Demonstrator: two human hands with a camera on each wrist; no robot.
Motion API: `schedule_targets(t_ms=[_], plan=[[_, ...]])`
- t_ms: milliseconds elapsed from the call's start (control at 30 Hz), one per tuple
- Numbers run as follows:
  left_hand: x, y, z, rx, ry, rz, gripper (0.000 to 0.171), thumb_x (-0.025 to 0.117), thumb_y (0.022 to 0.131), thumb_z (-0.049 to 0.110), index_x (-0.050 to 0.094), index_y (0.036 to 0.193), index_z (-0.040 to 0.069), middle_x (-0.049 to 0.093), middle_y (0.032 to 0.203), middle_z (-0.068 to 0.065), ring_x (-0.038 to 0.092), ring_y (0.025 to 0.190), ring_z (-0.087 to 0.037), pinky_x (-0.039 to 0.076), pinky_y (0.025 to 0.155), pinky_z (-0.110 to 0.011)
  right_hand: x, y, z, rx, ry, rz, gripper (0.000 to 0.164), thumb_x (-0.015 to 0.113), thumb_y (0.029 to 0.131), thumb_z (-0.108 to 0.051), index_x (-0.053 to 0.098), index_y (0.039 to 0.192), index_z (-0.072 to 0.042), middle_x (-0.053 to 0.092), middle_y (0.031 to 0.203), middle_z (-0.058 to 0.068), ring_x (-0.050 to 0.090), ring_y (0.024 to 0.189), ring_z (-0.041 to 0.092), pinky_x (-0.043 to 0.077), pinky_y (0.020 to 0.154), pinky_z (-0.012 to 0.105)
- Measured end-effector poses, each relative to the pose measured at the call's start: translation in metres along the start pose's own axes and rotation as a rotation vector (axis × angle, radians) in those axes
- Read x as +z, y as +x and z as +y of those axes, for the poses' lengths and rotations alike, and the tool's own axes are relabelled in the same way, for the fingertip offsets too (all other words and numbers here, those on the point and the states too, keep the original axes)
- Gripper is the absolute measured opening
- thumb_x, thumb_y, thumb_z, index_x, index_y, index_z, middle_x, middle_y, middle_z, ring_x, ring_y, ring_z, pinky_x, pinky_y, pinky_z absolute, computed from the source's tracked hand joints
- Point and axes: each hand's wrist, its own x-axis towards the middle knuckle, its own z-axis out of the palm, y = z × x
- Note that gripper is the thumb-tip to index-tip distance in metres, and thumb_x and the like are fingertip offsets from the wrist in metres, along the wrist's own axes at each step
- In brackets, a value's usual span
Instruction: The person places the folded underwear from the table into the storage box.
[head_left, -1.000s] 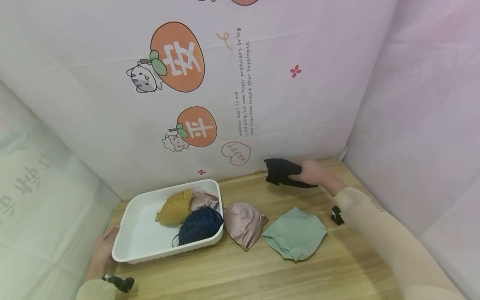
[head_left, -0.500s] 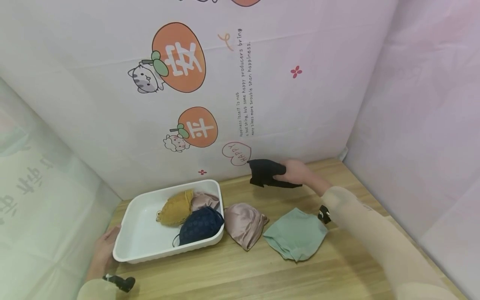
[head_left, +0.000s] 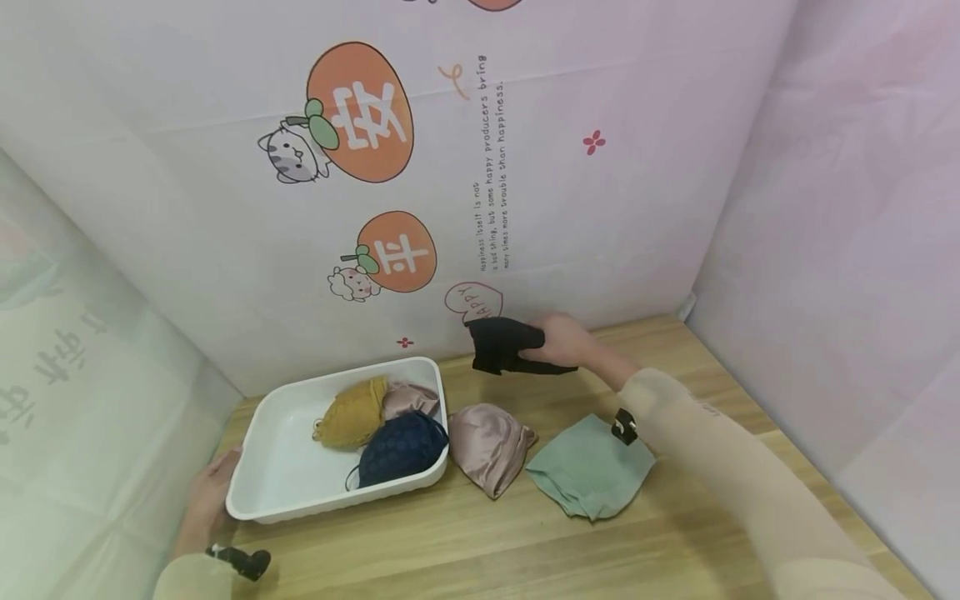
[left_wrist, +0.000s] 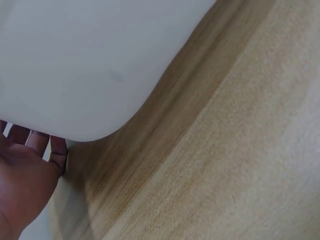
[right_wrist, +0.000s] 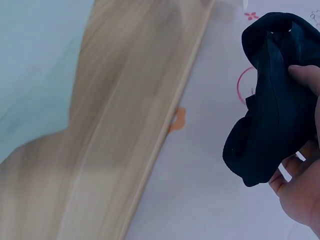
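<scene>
In the head view my right hand (head_left: pixel 562 340) grips a folded black bra (head_left: pixel 501 343), held above the back of the table by the wall. The right wrist view shows the thumb on the near face of the black bra (right_wrist: pixel 282 105) and fingers beneath it. My left hand (head_left: pixel 210 496) holds the left rim of a white tray (head_left: pixel 281 475); in the left wrist view its fingers reach under the rim. A mustard-yellow bra (head_left: pixel 351 414), a navy bra (head_left: pixel 401 450) and a pink satin piece (head_left: pixel 408 400) lie inside, toward the tray's right end.
Right of the tray, a folded pink satin bra (head_left: pixel 486 446) rests on the wooden table (head_left: pixel 480 542), against the tray's side. Beside it lies a flat pale-green folded garment (head_left: pixel 592 468), under my right forearm. Printed fabric walls (head_left: pixel 555 217) stand behind and at both sides.
My right hand has carried the black bra leftward along the back of the table, toward the tray. The left hand and the tray have stayed in place.
</scene>
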Motion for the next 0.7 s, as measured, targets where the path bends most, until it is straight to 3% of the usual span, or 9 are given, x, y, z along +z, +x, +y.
schedule_targets(t_ms=[300,433,567,700], plan=[[0.001,-0.003,0.003,0.002,-0.001,0.004,0.089,0.039,0.095,0.071,0.023,0.157,0.009,0.021,0.165,-0.016,0.016,0.154,-0.039,0.019,0.126,-0.055,0.004,0.016,-0.027,-0.062,0.021,0.013,0.028,0.076,0.083,-0.040,0.069,0.083,-0.013,0.069,0.076,-0.002,0.061,0.072,0.017,0.053,0.069,0.035],[0.001,-0.003,0.003,0.009,-0.001,0.014,0.089,0.040,0.095,0.070,0.025,0.156,0.007,0.021,0.165,-0.018,0.017,0.153,-0.040,0.020,0.126,-0.055,0.006,0.023,-0.041,-0.089,0.029,0.012,0.037,0.075,0.083,-0.042,0.074,0.103,-0.010,0.076,0.099,0.003,0.069,0.093,0.021,0.058,0.084,0.039],[0.001,-0.003,0.001,0.011,-0.001,0.010,0.088,0.040,0.096,0.069,0.024,0.157,0.008,0.020,0.165,-0.017,0.017,0.153,-0.040,0.022,0.125,-0.054,0.010,0.028,-0.052,-0.111,0.027,0.007,0.055,0.075,0.084,-0.043,0.068,0.125,-0.008,0.072,0.123,0.008,0.067,0.115,0.026,0.056,0.099,0.042],[0.000,-0.004,-0.001,0.002,-0.001,0.001,0.091,0.040,0.094,0.072,0.022,0.158,0.009,0.018,0.166,-0.016,0.015,0.153,-0.040,0.021,0.125,-0.055,0.014,0.031,-0.064,-0.125,0.039,-0.005,0.050,0.075,0.084,-0.041,0.070,0.118,-0.005,0.075,0.114,0.009,0.069,0.107,0.026,0.058,0.094,0.041]])
